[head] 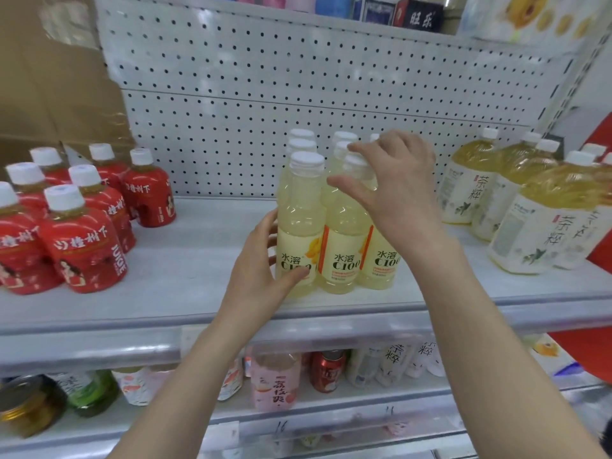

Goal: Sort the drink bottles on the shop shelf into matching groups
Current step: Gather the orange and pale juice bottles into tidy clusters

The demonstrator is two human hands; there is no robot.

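Three kinds of drink stand in separate clusters on the grey shelf (198, 253), in front of a white pegboard (298, 77). At nine o'clock from the middle are the red-labelled bottles (82, 240), squat with white caps; the front one reads "JUICE" down its side under a line of white Chinese characters. In the middle stand the pale yellow bottles (341, 256), each cream label printed "水溶 C100" beside an orange stripe. They are packed touching one another in rows running back toward twelve o'clock. At three o'clock are the tea bottles (530, 233), amber above white labels that carry "茶粹" in black brush script.

The left hand (258, 263) comes up from six o'clock with its fingers nearly straight. They lie flat along the nine o'clock side of the front-left C100 bottle (298, 207), and the thumb rests across the bottom of its label; nothing is clenched. The right hand (397, 187) is spread wide over the caps at the group's one o'clock corner, the forefinger tip touching a cap and the thumb stretched out toward nine o'clock. It grasps no bottle that I can make out.

On the shelf below, at six o'clock, stand a pink bottle (275, 379) and a red can (328, 369). A gold-lidded jar (29, 405) sits at eight o'clock. At one o'clock, high up, a dark box (419, 14) shows white characters too blurred to read.
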